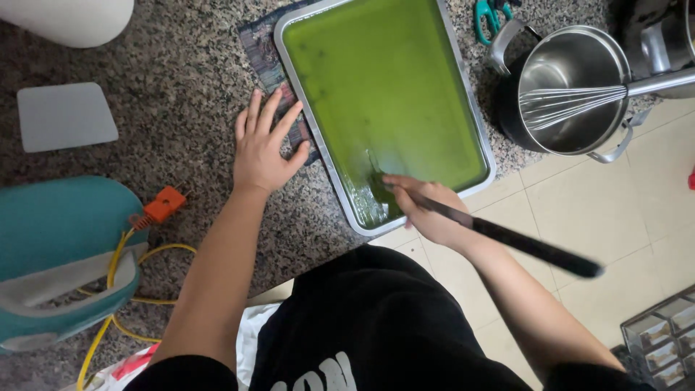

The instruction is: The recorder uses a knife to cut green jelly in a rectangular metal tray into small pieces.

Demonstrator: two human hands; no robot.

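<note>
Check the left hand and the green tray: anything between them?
Nothing visible. The left hand lies flat on the granite counter and the dark mat, thumb almost at the green tray rim. The right hand already has its long dark tool inside the tray.

Counter [181, 87] is seen as speckled polished granite. Tray [474, 127] is brushed metal, its green filling [384, 87] smooth and glossy. Pot [572, 69] and whisk [572, 101] are shiny steel. A matt black tool [521, 242] is gripped. A woven cloth mat [260, 51] is laid under the tray. Scraper [65, 116] looks matt plastic.
</note>
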